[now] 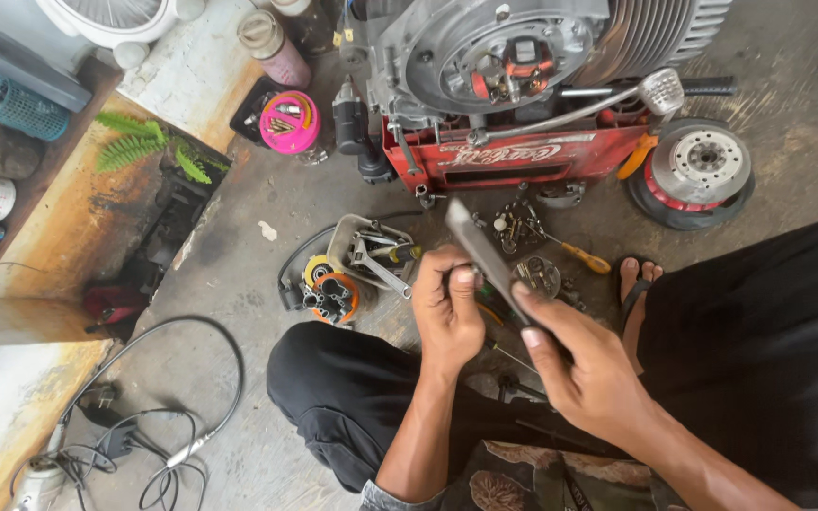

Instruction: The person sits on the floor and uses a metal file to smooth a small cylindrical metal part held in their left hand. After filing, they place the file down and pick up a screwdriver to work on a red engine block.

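above your bent knee, your right hand (584, 364) is closed on a flat grey file (485, 254), forefinger laid along it. your left hand (447, 308) pinches something small against the file. beyond, an engine (485, 57) sits on a red crate (513, 161).

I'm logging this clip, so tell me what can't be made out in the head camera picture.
- What the left hand pinches against the flat grey blade: hidden by its fingers.
- The blade's lower end: covered by the right hand.
- Small parts in the metal tray: too small to name.
- White fan: cut off by the top edge.
- Foot: partly hidden by the trouser leg.
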